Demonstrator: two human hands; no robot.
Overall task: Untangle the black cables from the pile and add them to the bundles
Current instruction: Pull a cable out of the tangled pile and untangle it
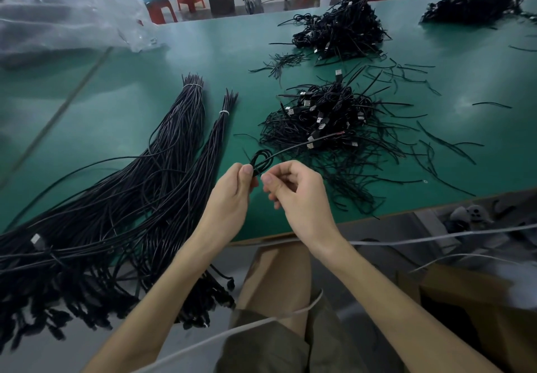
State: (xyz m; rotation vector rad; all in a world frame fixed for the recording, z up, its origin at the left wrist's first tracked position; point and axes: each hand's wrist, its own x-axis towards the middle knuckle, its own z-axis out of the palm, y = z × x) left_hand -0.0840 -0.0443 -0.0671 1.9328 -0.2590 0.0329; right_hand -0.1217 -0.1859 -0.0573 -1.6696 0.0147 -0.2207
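A small coiled black cable [261,160] sits between my two hands just above the green table's near edge. My left hand [232,195] pinches the coil with thumb and fingers. My right hand [293,192] has curled fingers touching the same coil, and one loose end runs up right toward the tangled pile [331,128]. Two tied bundles of straight black cables [174,146] lie to the left, the thinner bundle [215,140] beside the thicker one, their lower ends hanging over the table edge.
A second tangled pile [343,29] and a third pile [476,0] lie farther back right. Cut cable ties [406,76] are scattered around. A clear plastic bag [66,21] lies at back left. Cardboard boxes [465,300] stand below the table edge [377,221].
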